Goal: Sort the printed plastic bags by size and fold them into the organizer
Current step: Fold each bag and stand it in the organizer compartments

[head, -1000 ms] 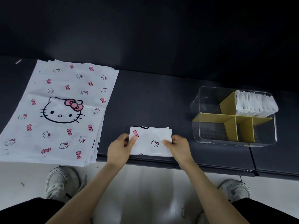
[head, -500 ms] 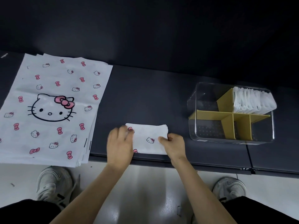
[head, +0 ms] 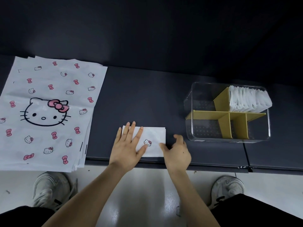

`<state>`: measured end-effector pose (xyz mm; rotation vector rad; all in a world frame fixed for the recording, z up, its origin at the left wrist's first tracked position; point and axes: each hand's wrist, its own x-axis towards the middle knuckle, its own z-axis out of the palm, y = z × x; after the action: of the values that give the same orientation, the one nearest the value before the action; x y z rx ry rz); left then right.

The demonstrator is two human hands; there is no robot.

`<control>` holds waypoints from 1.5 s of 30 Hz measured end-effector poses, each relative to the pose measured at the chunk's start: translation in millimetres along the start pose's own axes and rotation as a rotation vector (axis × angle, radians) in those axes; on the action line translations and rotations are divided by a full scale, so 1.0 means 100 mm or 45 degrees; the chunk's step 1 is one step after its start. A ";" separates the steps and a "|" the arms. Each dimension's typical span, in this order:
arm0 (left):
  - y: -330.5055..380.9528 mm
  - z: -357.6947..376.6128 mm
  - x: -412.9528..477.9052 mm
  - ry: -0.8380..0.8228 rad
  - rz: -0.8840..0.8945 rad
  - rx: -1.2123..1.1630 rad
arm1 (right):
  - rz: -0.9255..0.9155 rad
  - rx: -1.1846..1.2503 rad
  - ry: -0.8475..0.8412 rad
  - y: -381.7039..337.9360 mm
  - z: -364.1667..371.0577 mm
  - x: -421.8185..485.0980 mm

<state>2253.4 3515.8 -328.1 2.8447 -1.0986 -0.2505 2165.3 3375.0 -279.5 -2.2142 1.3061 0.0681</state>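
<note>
We see the folded bag (head: 153,136) lying as a small white rectangle close to the front edge of the dark tabletop (head: 147,99), about midway along it. One small cat-face print shows on its top.

The left hand (head: 127,147) lies flat on the left half of this bag and presses it down. Its fingers (head: 131,131) are straight and slightly spread, reaching to the bag's far edge. The thumb stretches out to the right, with its tip beside the cat-face print.

The right hand (head: 177,153) sits at the bag's right edge. Its thumb tip touches that edge, while the index finger is curved and lifted, apart from the bag and over the bare tabletop. We cannot make out its other fingers, which are tucked under the hand.

At the left end of the tabletop lies a stack of flat bags (head: 49,112), white with pink bows and a large cat face. The stack's near edge hangs a little over the front edge of the tabletop.

Toward the right end stands the clear organizer (head: 229,138), well apart from the folded bag and nearer the front edge than the back. Yellow dividers (head: 224,124) split it into compartments. In its back right compartment we see a row of folded white bags (head: 247,99) standing on edge, packed side by side.

Below the front edge of the tabletop, two pale shoes (head: 50,189) stand on the light floor (head: 147,194).
</note>
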 end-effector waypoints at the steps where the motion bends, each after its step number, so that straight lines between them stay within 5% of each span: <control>1: 0.00 0.00 0.00 -0.006 -0.009 0.000 | 0.009 0.003 0.033 0.01 0.00 -0.05; 8: 0.02 0.02 0.00 -0.014 -0.045 0.024 | 0.300 0.364 -0.135 -0.24 0.07 -0.13; 12: 0.05 0.03 -0.02 -0.028 -0.095 -0.017 | 0.350 0.318 -0.329 -0.25 -0.06 0.02; 15: 0.08 0.00 -0.04 -0.043 -0.144 -0.083 | 0.243 0.269 -0.328 -0.27 -0.06 0.01; 20: 0.05 -0.40 0.04 -0.069 -0.217 -0.460 | -0.085 0.697 -0.518 -0.18 -0.26 0.02; 22: -0.02 -0.74 0.07 -0.217 -0.279 -0.808 | -0.258 0.616 -0.740 -0.16 -0.51 0.05; 24: -0.08 -1.03 0.08 -0.600 -0.291 -1.336 | -0.365 0.530 -0.915 -0.19 -0.77 0.07; 27: -0.11 -1.25 0.05 -0.871 -0.186 -1.539 | -0.380 0.564 -0.950 -0.25 -1.07 0.11; 32: 0.04 -1.30 -0.10 -0.610 -0.332 -1.778 | 0.015 1.238 -0.818 -0.20 -1.10 -0.10; 39: 0.23 -1.26 -0.28 -0.545 -0.604 -1.953 | -0.043 1.104 -0.786 -0.13 -0.99 -0.32; 45: 0.22 -1.31 -0.27 -0.489 -0.545 -2.213 | -0.036 1.143 -0.801 -0.15 -1.07 -0.28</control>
<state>2243.0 3520.1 -193.2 1.3369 0.0188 -1.0953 2138.1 3350.0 -174.6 -1.2820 0.7278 0.1251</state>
